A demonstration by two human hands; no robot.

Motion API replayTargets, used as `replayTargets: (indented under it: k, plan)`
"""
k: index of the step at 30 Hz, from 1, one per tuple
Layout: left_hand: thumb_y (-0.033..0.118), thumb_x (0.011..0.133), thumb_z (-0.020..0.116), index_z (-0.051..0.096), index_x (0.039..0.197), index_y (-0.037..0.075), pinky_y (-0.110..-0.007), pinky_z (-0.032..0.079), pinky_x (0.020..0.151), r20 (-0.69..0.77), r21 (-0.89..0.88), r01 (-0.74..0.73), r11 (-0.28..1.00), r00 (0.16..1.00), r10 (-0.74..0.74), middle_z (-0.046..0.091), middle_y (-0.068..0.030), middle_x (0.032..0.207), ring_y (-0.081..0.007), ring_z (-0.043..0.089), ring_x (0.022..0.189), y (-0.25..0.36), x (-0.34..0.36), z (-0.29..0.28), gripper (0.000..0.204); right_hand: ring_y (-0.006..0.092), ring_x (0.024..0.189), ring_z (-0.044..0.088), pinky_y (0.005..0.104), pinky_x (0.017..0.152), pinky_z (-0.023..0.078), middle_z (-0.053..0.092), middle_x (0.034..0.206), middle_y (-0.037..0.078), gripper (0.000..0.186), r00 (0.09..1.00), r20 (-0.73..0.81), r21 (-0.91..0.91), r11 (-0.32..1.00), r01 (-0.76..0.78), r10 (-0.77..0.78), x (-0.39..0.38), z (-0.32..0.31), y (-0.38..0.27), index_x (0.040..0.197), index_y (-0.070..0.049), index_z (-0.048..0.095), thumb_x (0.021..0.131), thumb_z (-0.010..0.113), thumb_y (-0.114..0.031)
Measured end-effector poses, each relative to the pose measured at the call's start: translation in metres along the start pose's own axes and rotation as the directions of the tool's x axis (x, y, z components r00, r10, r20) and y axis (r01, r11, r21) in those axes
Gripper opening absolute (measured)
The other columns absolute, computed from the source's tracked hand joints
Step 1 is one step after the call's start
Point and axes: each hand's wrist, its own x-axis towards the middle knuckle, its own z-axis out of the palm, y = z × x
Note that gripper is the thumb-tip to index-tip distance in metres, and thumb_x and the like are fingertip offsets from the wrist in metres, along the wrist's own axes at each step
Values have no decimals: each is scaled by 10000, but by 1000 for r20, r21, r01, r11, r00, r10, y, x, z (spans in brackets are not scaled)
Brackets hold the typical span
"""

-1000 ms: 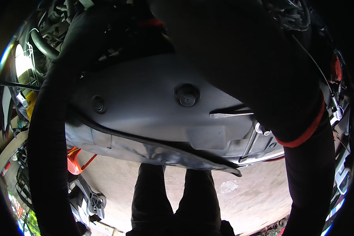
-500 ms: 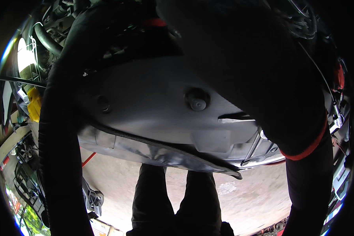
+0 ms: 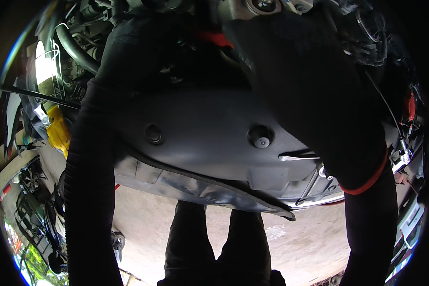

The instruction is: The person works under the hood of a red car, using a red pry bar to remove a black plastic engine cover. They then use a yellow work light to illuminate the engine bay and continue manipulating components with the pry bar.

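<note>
Red piece (image 3: 216, 39) between two gloved hands, closer to the right one

The right hand (image 3: 295, 71), in a dark glove with a red cuff (image 3: 367, 180), reaches in across the engine bay, angled forward and to the left. The red piece shows just beyond its leftmost edge, its visible length running roughly side to side and dipping toward that hand. Whether it is touched or only overlapped cannot be told. The left hand (image 3: 136, 47) is farther off, on the other side of a band of deep shadow. Both sets of fingers are lost in the dark, so I cannot tell whether either grip is spread, closed or pinching anything.

Ahead of the right hand sits a metal housing with a round opening (image 3: 238, 10). On the body side of both grips lies the black plastic cover (image 3: 200, 119), its long axis running crosswise, with one round fastener (image 3: 154, 134) nearer the left arm and another (image 3: 261, 137) nearer the right. A flat metal blade (image 3: 298, 157) lies over the cover, its far end hidden beneath the right forearm. Left of the left hand are a thick hose (image 3: 76, 53) and a lit caged work lamp (image 3: 45, 66).
</note>
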Motion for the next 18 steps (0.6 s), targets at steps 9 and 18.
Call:
replayTargets:
  k: [9,18]
  plan:
    - [125,919,697,739,1204,121,-451,584,910,-202,86,-253,964,943,265,738,-105,1208,-339,703,1128,-39,-9,23,288,299,1106,710,459,986,577,705,1225,127,461,997,-75,82,997,17,-11,-10,6,1,1385,-143,637,940,749,-181]
    - [75,918,724,701,1296,87,-441,601,883,-174,131,-291,948,935,311,748,-114,1212,-338,734,1047,-43,-5,21,378,296,1101,720,429,955,594,710,1231,144,459,998,-7,-52,996,67,-68,-1,12,10,1389,-124,637,952,755,-203]
